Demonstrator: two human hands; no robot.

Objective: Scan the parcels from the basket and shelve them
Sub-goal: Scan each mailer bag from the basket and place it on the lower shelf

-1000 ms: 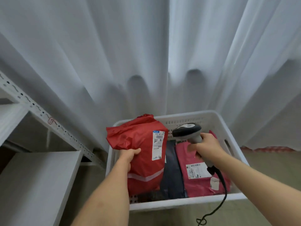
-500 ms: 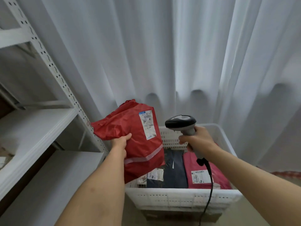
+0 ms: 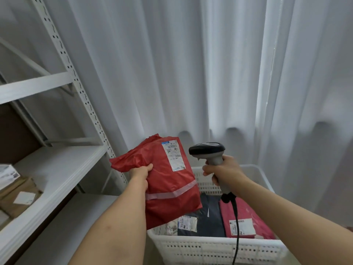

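My left hand grips a red plastic parcel by its left edge and holds it upright above the left end of the white basket. Its white label faces me. My right hand holds a grey and black barcode scanner by the handle, its head just right of the label. The scanner's black cable hangs down over the basket. Inside the basket lie a dark navy parcel and a pink parcel.
A white metal shelf rack stands to the left, its perforated upright close to the red parcel. Brown cardboard parcels sit on the middle shelf at far left. White curtains hang behind the basket.
The red parcel has been lifted out of the basket and up to the left, toward the rack. The scanner has risen with it and stays beside the label. My head has tilted up.
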